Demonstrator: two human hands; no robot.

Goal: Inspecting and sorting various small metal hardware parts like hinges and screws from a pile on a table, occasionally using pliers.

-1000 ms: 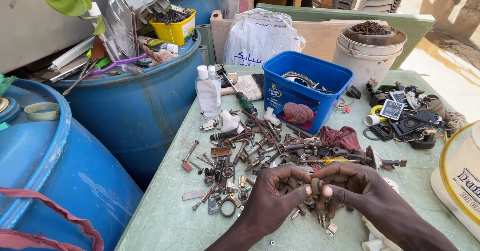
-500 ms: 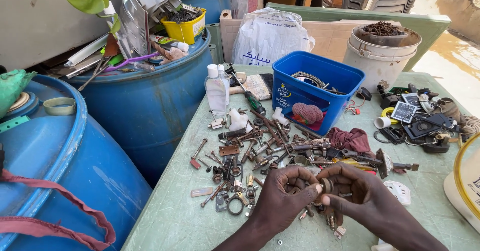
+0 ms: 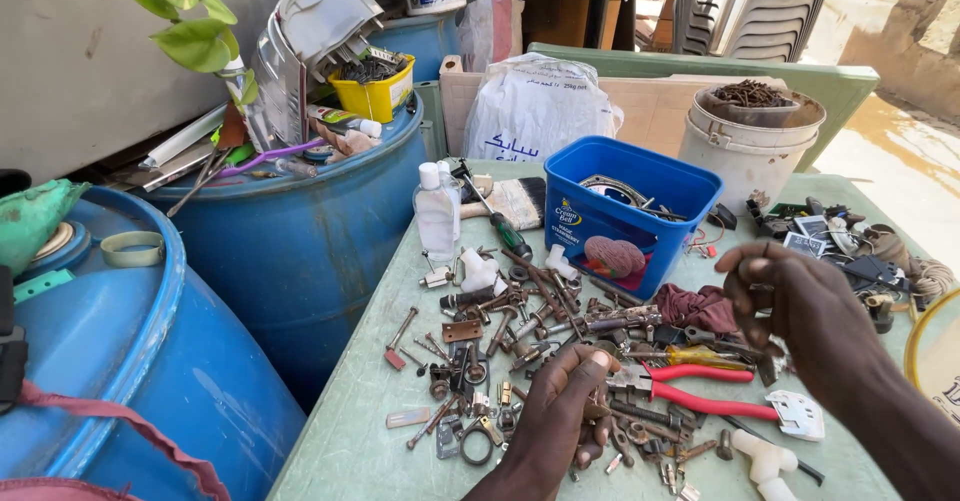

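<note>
Left hand low over the scatter of rusty bolts and fittings on the green bench, fingers curled together on a small metal piece, too hidden to tell its kind. Right hand raised to the right and farther out, fingertips pinched on a small dark part, held clear above the bench. Between the two hands, red-handled pliers flat on the bench, long axis left to right, jaws toward the left hand, handles toward the right; nearer the left hand. Blue tub beyond.
</note>
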